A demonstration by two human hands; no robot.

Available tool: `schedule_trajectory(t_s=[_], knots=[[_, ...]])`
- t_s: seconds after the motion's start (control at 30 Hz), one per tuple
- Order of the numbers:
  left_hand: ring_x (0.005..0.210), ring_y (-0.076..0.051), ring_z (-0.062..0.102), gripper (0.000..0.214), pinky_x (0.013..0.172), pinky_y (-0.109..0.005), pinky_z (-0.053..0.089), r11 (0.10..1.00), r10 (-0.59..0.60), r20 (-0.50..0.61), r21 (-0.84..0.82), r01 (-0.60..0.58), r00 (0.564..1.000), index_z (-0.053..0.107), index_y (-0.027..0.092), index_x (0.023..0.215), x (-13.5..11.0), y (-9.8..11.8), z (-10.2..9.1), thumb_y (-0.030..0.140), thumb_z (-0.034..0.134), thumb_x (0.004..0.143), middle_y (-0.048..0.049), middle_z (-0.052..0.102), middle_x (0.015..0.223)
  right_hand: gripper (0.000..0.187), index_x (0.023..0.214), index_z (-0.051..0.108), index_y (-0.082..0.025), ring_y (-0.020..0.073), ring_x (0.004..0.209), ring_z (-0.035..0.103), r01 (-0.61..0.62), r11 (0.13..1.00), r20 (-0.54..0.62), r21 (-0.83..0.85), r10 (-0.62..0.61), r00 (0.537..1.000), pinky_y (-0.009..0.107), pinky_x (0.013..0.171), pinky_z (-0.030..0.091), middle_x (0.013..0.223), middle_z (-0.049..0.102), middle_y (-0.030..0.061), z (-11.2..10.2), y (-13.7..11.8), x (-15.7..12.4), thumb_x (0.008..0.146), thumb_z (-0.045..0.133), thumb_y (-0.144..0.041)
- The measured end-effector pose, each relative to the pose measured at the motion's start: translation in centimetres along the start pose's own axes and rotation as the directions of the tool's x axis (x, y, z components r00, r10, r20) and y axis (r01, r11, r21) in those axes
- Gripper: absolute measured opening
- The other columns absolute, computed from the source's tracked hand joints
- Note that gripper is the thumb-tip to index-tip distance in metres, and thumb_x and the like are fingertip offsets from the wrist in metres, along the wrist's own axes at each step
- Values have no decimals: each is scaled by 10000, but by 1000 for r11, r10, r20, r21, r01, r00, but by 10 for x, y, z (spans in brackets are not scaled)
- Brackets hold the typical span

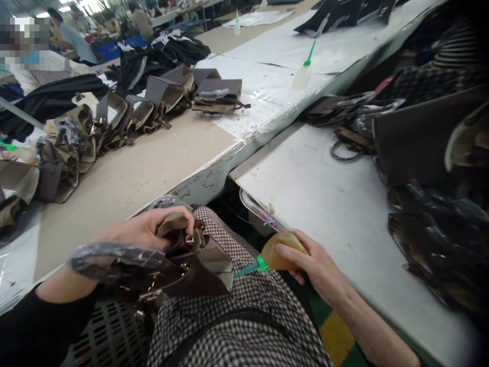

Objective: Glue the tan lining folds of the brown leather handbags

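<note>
My left hand (147, 228) grips a dark brown handbag (194, 272) above my checkered lap, its fingers closed over the bag's upper edge. Clear plastic wraps the bag's handle (114, 260), which loops over my wrist. Gold-coloured metal fittings hang from the bag, and a pale lining shows in its open end. Closed round a squeeze bottle (280, 250) of yellowish liquid is my right hand (305, 255). The bottle lies tilted sideways, and its thin green nozzle (246, 270) points at the edge of the pale lining. Whether the tip touches the lining I cannot tell.
Several similar bags (126, 112) stand in a row on the left table (153, 158). Another green-tipped bottle (303, 74) stands farther back. More dark bags (424, 142) crowd the white table (305, 183) on the right. A plastic basket (110, 331) sits below my left arm. Other people work at the far left.
</note>
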State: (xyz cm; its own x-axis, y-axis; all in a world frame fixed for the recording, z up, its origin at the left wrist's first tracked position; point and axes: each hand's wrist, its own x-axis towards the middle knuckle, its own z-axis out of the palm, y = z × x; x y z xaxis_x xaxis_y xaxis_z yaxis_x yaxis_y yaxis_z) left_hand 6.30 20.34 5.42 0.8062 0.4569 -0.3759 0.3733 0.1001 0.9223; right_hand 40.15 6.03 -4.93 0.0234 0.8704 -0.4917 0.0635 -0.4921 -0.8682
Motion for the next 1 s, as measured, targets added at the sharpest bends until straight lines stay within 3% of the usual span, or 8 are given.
schedule_trajectory(t_s=[0.1,0.2,0.3,0.37,0.5,0.63,0.83,1.0], knots=[[948,-166,637,443,843,-252,500,988,-8,-50,153,15,999,612,195,1054,-16,7,12,-68,514,711,-20,667,1054,383,1096,585,-216,112,502,465,73,996,-125,49,-66,990,251,456,404,678,566,-49,-2,6,-3,879,669,-520],[922,-144,636,511,818,-225,486,966,-2,-144,254,39,990,617,214,1023,-33,-3,31,-90,451,647,9,668,1038,438,1172,562,-223,139,537,531,127,990,-164,-63,-136,977,299,536,483,777,632,-20,3,11,-4,864,687,-508],[859,-126,636,564,771,-202,470,945,47,-176,327,13,983,606,246,1023,-48,-15,53,-90,429,606,41,676,985,475,1204,565,-226,227,746,659,195,959,-145,-204,-227,963,383,691,565,965,694,51,14,14,2,844,699,-505],[843,-128,641,581,768,-208,458,919,101,-148,393,-35,984,597,266,1037,-56,-18,67,-84,433,603,51,687,960,486,1207,565,-231,269,908,676,242,929,-122,-279,-284,951,439,827,563,1059,697,73,21,14,8,836,712,-508],[835,-142,646,463,756,-228,428,853,166,-100,514,-91,981,568,288,1045,-64,-18,88,-41,504,725,47,703,951,492,1194,566,-230,288,1010,664,309,865,-53,-395,-358,932,470,917,527,1141,687,86,32,10,20,828,720,-521],[823,-137,628,311,761,-234,407,836,126,-61,545,-73,990,539,293,1039,-68,-21,98,36,508,867,43,674,920,438,1151,592,-213,299,1001,675,289,843,-18,-453,-333,943,478,910,527,1116,700,89,34,3,24,826,713,-480],[845,-148,626,296,773,-248,401,844,91,-49,533,-51,995,524,296,1056,-72,-27,102,55,497,888,33,666,945,394,1164,589,-227,280,909,698,202,896,32,-396,-207,978,440,779,582,1014,715,55,28,1,13,853,680,-451],[865,-148,637,322,790,-253,395,839,114,-52,540,-68,992,522,305,1074,-74,-30,104,49,496,880,41,680,962,392,1176,560,-233,294,981,680,185,918,11,-351,-194,981,486,894,546,1045,706,65,28,9,7,873,662,-461]])
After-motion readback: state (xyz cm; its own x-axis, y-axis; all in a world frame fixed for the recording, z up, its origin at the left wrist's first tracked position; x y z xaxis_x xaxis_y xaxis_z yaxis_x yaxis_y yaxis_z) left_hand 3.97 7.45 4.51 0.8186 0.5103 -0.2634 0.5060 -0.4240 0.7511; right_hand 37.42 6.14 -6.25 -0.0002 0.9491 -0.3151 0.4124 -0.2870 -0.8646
